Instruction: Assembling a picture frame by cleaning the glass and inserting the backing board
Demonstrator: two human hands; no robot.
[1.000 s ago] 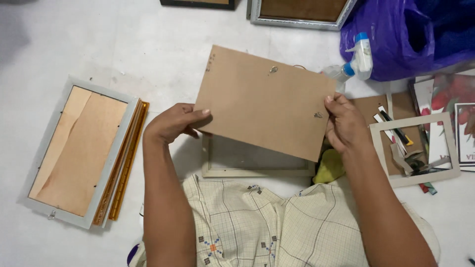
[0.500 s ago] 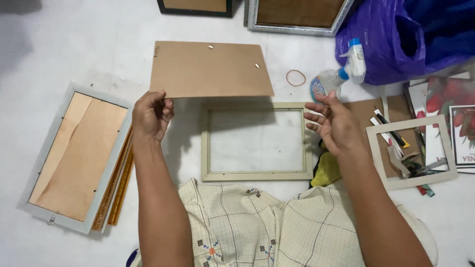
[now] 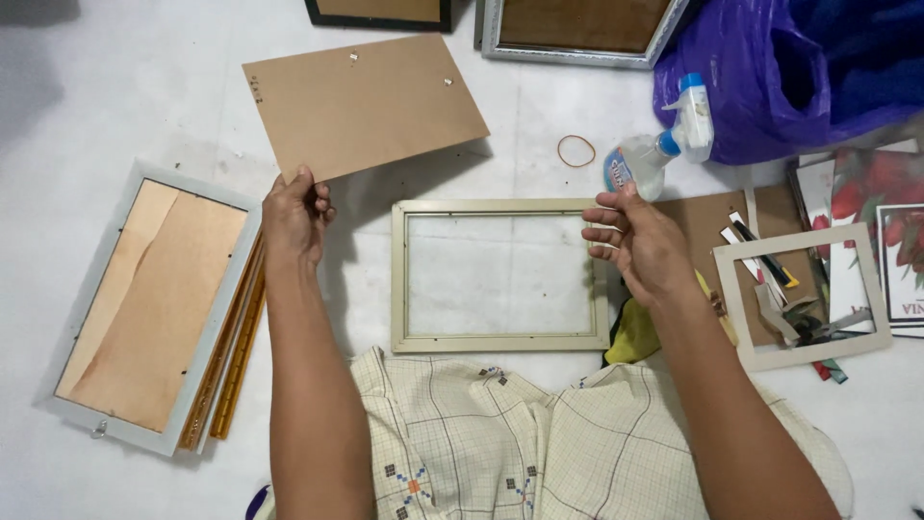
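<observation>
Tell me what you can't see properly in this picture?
Head view only:
- Black-edged picture frame and silver picture frame: cut off by the top edge.
- Inside of the purple plastic bag: hidden by its folds.
- Yellow cloth: mostly behind the right hand.
- Gold frames: stacked under the grey frame.

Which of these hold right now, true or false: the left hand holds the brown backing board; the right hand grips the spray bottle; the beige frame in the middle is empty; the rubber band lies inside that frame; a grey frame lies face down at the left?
1. The left hand holds the brown backing board. True.
2. The right hand grips the spray bottle. False: it is open above the frame's right edge and holds nothing.
3. The beige frame is empty. True: no backing is in it.
4. The rubber band lies inside that frame. False: it lies on the floor beyond the frame's top right corner.
5. A grey frame lies face down at the left. True.
</observation>
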